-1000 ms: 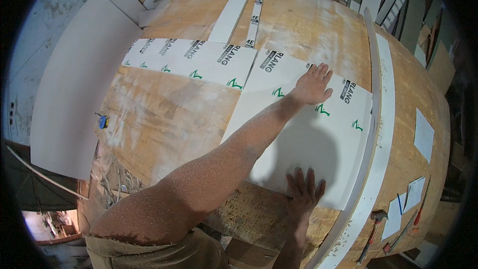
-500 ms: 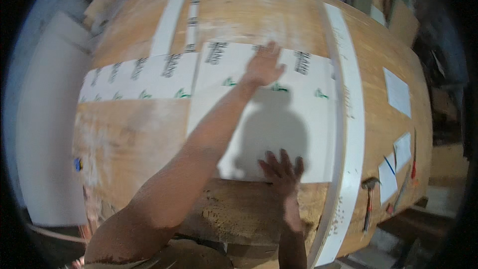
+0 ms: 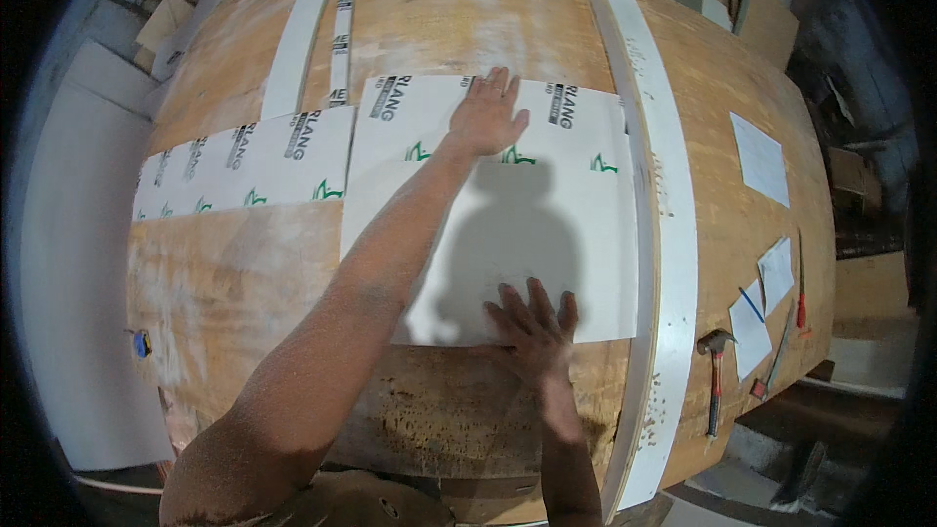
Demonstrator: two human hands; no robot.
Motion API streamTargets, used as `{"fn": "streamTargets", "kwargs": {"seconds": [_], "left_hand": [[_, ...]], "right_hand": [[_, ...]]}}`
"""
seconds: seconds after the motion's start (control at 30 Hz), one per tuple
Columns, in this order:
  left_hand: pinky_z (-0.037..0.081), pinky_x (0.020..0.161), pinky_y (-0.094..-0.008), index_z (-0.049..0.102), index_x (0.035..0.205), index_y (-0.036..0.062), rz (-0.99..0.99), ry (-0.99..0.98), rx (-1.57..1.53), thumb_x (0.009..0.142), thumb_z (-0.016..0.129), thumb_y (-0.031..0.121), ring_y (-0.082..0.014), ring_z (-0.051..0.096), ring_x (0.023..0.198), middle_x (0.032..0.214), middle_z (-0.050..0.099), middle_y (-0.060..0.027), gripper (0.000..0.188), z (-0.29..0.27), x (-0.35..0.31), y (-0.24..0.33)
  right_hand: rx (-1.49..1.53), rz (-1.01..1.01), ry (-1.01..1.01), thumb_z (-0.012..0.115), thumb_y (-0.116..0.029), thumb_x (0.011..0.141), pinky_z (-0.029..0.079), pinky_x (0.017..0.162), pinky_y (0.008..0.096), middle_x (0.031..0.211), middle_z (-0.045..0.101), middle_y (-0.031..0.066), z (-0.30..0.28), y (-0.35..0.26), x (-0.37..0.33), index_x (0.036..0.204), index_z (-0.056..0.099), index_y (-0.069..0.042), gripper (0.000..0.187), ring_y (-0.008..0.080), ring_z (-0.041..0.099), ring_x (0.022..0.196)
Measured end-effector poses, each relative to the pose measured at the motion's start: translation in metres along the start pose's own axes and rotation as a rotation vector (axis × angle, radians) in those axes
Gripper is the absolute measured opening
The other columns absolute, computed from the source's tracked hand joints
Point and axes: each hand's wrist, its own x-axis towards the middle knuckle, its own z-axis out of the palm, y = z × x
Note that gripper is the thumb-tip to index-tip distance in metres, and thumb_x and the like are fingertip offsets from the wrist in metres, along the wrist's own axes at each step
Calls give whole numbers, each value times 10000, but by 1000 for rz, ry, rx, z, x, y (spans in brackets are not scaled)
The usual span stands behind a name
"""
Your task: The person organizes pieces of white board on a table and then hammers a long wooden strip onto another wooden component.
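A white sheet (image 3: 595, 234) with dark lettering and green marks lies flat on a large wooden work table. My left hand (image 3: 488, 115) rests flat on its far edge, fingers spread and pointing away from me. At the near edge, my right hand (image 3: 537, 332) presses on the sheet with its fingers apart. Neither hand holds anything. Along the right side of the sheet runs a long, straight board (image 3: 672, 234) with a white top. A narrower printed white panel (image 3: 244, 166) lies against the sheet's left side.
On the right lie a claw hammer (image 3: 715, 381), papers (image 3: 759, 158), a blue pen (image 3: 751, 304) and a red-handled tool (image 3: 801, 303). A small blue object (image 3: 142, 343) sits at the left edge. Two white strips (image 3: 301, 39) extend behind the narrower panel. A tall white panel (image 3: 83, 263) stands left.
The whole view has shifted slightly and become sharper. Both hands keep about the same places on the sheet, and I see no clear movement of the sheet against the long board.
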Motion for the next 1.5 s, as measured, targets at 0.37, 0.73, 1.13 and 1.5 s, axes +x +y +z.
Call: {"fn": "streamTargets", "kwargs": {"seconds": [0.37, 0.73, 1.13, 1.5], "left_hand": [[153, 1137, -500, 384, 1379, 16, -36, 59, -89, 913, 415, 409, -324, 243, 1387, 1472, 299, -201, 611, 3, -16, 30], [186, 1124, -505, 424, 1346, 19, 95, 71, -238, 889, 489, 424, -347, 256, 1372, 1441, 328, -219, 614, -30, -76, 61], [141, 1140, -507, 330, 1415, 65, 84, -117, -127, 919, 420, 454, -275, 213, 1402, 1486, 281, -153, 638, -39, -61, 67], [150, 1134, -506, 312, 1431, 84, 93, -108, -118, 926, 409, 469, -273, 215, 1401, 1498, 271, -136, 643, -35, -53, 62]], "right_hand": [[10, 20, -85, 799, -411, 494, 154, 1079, 627, 1380, 484, -60, -19, 6, 1, 1241, 563, -344, 786, 261, 372, 1337], [15, 9, -60, 799, -402, 553, 148, 1099, 595, 1354, 510, -47, -21, 9, -1, 1213, 597, -307, 696, 280, 380, 1329], [83, 79, -89, 767, -410, 617, 177, 1082, 621, 1380, 467, -69, -32, 8, 4, 1215, 594, -310, 630, 273, 353, 1332], [25, -2, 13, 774, -409, 615, 179, 1092, 603, 1346, 510, -63, -17, 23, 10, 1115, 665, -254, 535, 254, 341, 1340]]}}
